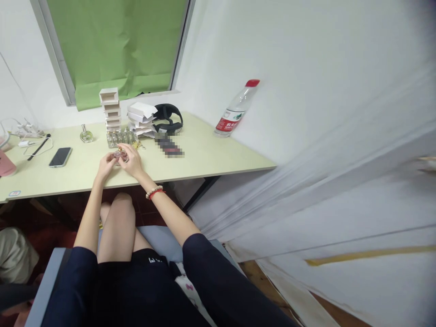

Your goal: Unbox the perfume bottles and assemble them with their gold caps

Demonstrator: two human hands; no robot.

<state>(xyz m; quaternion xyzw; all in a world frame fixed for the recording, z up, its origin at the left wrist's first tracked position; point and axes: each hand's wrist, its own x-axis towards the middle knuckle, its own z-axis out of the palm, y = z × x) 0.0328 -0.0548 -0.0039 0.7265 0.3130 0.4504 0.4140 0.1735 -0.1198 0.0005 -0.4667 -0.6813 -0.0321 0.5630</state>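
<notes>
Both hands meet over the table near its front edge, around a small pinkish glass perfume bottle (120, 157) with a gold-coloured top. My left hand (106, 165) grips the bottle's left side with bent fingers. From the right, my right hand (132, 161) closes on it, its index finger reaching up by the gold top. Fingers cover much of the bottle. Just behind stand several clear glass bottles (119, 138) in a tight group. Small gold-coloured pieces (138, 145) lie to the right of them.
Open white boxes (111, 119) form a tall stack; flatter white cartons (140, 119) lie beside a black headset (168, 127). A round perfume bottle (86, 136), a phone (60, 157) and a white cable (47, 144) are leftward. A red-capped water bottle (231, 117) stands by the right wall.
</notes>
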